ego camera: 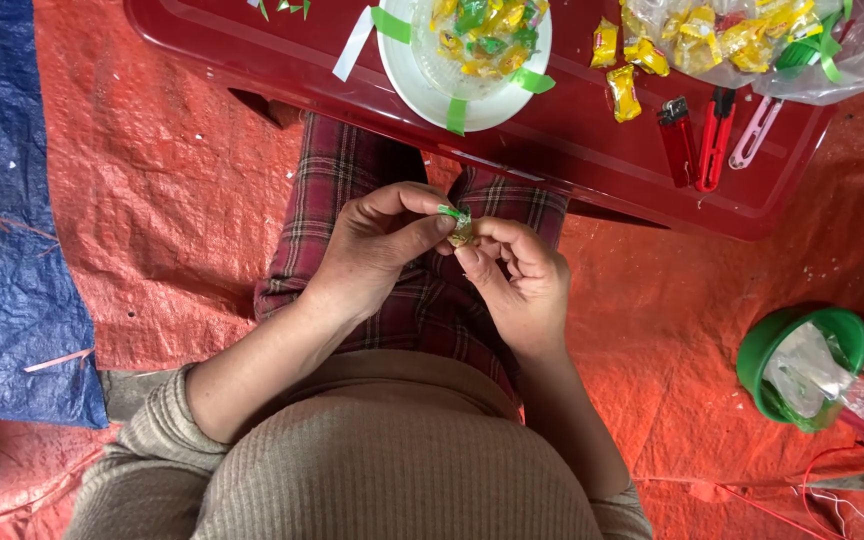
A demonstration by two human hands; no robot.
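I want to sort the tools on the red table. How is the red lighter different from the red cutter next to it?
The red lighter is short and blocky with a dark top end; the red cutter is longer, slimmer and has black along its middle. The lighter lies slightly tilted, the cutter nearly straight up the picture. Both are red, lie side by side on the red table, and no hand touches them.

Open lap room around both hands; the red table (572, 150) edge blocks just ahead.
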